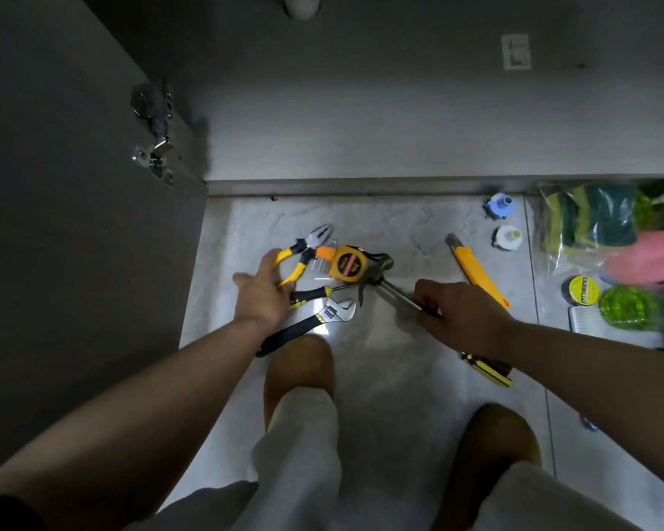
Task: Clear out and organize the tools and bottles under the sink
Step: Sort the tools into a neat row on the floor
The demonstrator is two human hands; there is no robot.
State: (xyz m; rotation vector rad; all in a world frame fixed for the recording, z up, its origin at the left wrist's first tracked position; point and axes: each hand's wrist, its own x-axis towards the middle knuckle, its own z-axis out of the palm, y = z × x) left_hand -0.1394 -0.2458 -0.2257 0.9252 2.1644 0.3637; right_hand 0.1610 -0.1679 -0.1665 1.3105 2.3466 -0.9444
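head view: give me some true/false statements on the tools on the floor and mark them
1. The right hand grips the hammer. True.
2. The tape measure is blue. False: it is yellow.
3. The left hand touches the pliers. True.
4. The wrench lies inside the cabinet. False: it lies on the floor, beside the left hand.
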